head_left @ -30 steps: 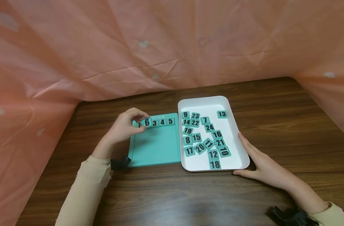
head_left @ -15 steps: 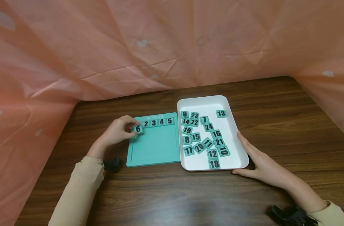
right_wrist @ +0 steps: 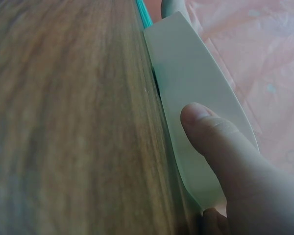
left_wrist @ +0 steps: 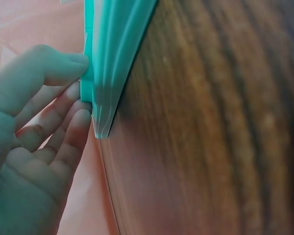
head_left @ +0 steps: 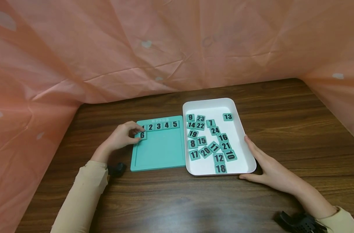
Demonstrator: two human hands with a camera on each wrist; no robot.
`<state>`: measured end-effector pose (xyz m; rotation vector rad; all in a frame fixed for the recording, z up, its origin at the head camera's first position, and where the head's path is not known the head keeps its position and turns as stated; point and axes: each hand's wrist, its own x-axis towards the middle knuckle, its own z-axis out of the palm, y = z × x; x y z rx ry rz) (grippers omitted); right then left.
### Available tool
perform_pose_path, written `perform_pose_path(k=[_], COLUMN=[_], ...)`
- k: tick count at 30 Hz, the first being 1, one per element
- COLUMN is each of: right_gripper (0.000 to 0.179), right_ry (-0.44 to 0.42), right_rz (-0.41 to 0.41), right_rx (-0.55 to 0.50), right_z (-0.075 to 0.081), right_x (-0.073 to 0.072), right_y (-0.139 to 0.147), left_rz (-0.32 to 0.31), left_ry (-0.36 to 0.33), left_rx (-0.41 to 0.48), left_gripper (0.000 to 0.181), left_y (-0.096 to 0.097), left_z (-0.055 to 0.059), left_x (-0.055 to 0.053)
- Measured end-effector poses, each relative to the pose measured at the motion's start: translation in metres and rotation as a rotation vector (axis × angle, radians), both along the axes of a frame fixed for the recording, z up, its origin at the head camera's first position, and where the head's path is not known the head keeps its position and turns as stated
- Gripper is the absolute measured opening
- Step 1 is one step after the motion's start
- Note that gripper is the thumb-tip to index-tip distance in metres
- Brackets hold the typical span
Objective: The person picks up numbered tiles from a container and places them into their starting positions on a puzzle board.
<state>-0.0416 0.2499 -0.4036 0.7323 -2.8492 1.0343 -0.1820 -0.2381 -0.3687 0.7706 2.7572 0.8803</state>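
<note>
My left hand (head_left: 122,136) pinches the number tile marked 6 (head_left: 142,135) at the left edge of the teal board (head_left: 159,153). That tile lies just below tile 1 in the top row, where tiles 1 to 5 run left to right; fingers partly cover the 1. In the left wrist view the thumb (left_wrist: 66,68) is against the tile's edge, fingertips close by on its far side. My right hand (head_left: 270,170) grips the near right corner of the white tray (head_left: 248,166), thumb (right_wrist: 210,132) on its front wall and fingers along its right side.
Several loose number tiles lie face up in the tray, with tile 13 (head_left: 227,116) apart at the upper right. The tray stands against the board's right side on a dark wooden table (head_left: 165,200). A pink cloth (head_left: 177,48) hangs behind and at both sides.
My left hand has carried tile 6 from over the top row leftward and down to the spot below tile 1, where it now sits straighter. My right hand has stayed at the tray.
</note>
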Motion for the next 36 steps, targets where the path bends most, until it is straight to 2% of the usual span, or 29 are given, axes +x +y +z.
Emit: perform_pose_path(k=[9, 25, 31, 36], right_gripper=[0.113, 0.113, 0.112, 0.112], right_ry=[0.007, -0.011, -0.021, -0.025], right_rz=[0.004, 0.006, 0.000, -0.001], right_rx=[0.001, -0.011, -0.010, -0.009], right_z=[0.001, 0.001, 0.001, 0.002], right_x=[0.000, 0.000, 0.001, 0.000], right_y=[0.000, 0.000, 0.000, 0.000], left_rz=[-0.011, 0.028, 0.033, 0.039], left_ry=[0.032, 0.028, 0.022, 0.032], left_rx=[-0.024, -0.053, -0.070, -0.046], left_gripper=[0.029, 0.029, 0.030, 0.031], left_y=[0.000, 0.003, 0.005, 0.007], left_z=[-0.002, 0.003, 0.007, 0.014], left_x=[0.000, 0.005, 0.006, 0.006])
